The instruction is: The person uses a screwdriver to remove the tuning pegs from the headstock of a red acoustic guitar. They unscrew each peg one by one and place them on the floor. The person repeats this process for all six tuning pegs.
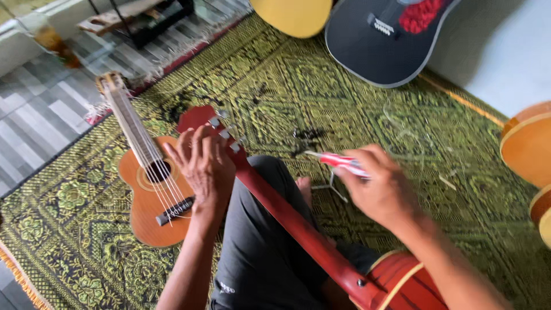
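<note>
A red guitar lies across my lap, its neck (293, 224) running up to a red headstock (198, 117) with silver tuning pegs (227, 135). My left hand (201, 166) is wrapped around the top of the neck just below the headstock. My right hand (379, 186) holds a small tool with red and white handles (341, 162), its tip pointing left toward the pegs. The hand sits to the right of the neck, apart from it.
A small brown ukulele-like instrument (152, 195) lies on the green patterned carpet (321, 86) at my left. A black guitar body (384, 40) and a yellow one (293, 16) lie at the top; orange guitar bodies (528, 149) are at the right. Tiled floor is at the left.
</note>
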